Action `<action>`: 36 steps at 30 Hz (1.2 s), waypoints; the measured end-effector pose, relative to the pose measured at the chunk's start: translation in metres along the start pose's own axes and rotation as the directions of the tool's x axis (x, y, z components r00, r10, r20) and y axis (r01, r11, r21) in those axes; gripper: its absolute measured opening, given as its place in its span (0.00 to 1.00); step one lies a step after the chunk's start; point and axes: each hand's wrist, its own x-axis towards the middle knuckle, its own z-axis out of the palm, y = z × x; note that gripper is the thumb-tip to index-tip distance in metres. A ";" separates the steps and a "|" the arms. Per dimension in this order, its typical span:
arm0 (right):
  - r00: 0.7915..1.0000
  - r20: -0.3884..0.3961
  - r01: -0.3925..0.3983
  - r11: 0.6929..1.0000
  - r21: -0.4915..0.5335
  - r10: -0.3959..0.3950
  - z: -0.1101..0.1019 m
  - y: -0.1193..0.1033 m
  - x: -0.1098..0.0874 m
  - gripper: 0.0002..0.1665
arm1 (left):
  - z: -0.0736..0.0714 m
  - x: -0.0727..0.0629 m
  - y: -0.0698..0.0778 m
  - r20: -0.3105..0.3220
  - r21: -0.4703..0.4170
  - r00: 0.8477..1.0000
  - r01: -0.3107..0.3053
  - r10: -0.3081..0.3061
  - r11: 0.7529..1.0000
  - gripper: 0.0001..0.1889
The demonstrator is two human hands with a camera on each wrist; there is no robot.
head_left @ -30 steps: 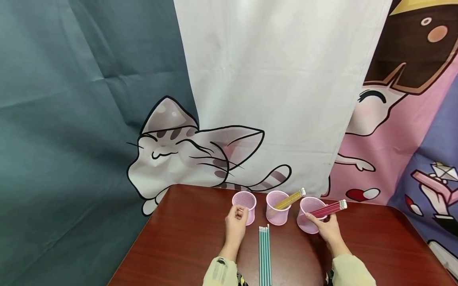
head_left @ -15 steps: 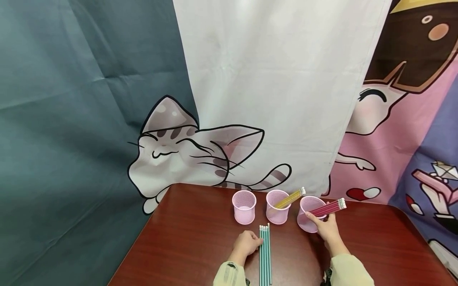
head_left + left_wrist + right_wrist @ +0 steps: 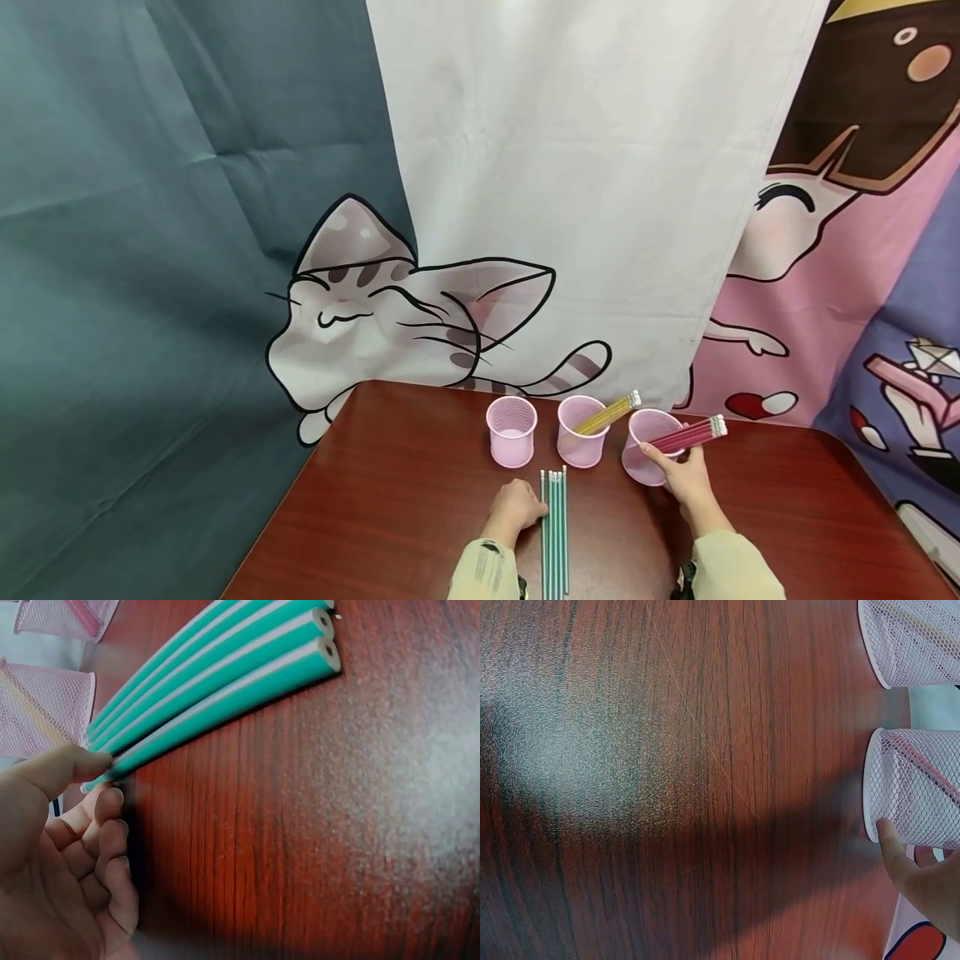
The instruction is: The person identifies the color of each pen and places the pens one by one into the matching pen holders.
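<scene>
Evidently for steadiness, the right hand (image 3: 688,485) grips the right cup (image 3: 636,463), whose red pencils (image 3: 693,435) lean over its rim. The left hand (image 3: 514,507), forearm reaching forward, pinches the leftmost green pencil (image 3: 225,710) near its eraser end, perhaps separating it from the others (image 3: 225,676) on the surface (image 3: 405,500).

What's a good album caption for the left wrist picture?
A left hand pinches one green pencil beside more pencils, pink mesh cups nearby.
</scene>
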 end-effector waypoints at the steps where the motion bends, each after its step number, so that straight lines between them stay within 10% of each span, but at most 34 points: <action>1: 1.000 0.004 -0.004 1.000 0.003 0.004 0.000 -0.001 0.000 0.65 | 0.000 0.001 0.000 0.003 0.015 1.000 -0.002 0.002 1.000 0.14; 9: 1.000 0.016 -0.018 1.000 0.016 0.018 -0.002 -0.005 -0.002 0.63 | 0.000 0.005 0.003 0.025 0.121 1.000 -0.003 0.000 0.993 0.15; 36: 0.999 -0.023 0.028 1.000 -0.001 -0.028 0.001 0.002 0.002 0.61 | -0.002 0.000 0.000 0.057 0.022 0.998 0.026 -0.027 0.999 0.15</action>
